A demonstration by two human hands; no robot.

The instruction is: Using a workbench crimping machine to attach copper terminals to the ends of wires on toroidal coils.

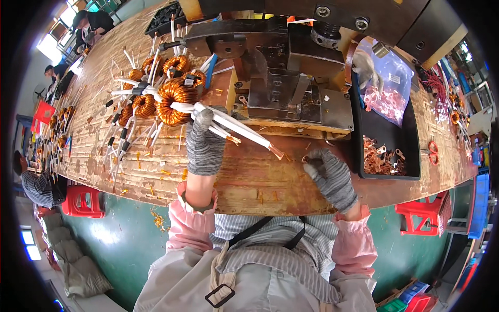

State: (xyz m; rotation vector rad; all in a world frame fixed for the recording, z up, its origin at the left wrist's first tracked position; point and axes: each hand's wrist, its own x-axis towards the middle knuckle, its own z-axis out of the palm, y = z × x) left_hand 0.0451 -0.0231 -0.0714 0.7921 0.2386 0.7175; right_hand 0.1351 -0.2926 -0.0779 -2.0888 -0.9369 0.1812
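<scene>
- Here, from my remote seat, I see the left hand [205, 143] in a grey knit glove, its fingers wrapped around the white leads [239, 125] of a copper-wound ring coil [174, 99].
- The right hand [332, 179], gloved alike, has its thumb and fingers curled toward each other just above the bench; I cannot tell whether they pinch something small.
- That coil lies just beyond the left hand, at the right side of a heap of similar coils [144, 105]; its leads slant right, and one bare copper end [276, 151] points into the space between the hands.
- Beyond both hands I have a dark metal press [291, 93] on the worn wooden bench [239, 195].
- Right of the press, a black tray [410, 138] holds loose copper lugs [382, 158] and a clear bag [392, 86] of copper-coloured pieces.
- Red-handled scissors [433, 152] lie to the right of the tray.
- Farther out, red stools [83, 202] stand on a green floor [132, 244], and other people [41, 184] sit along the far left.
</scene>
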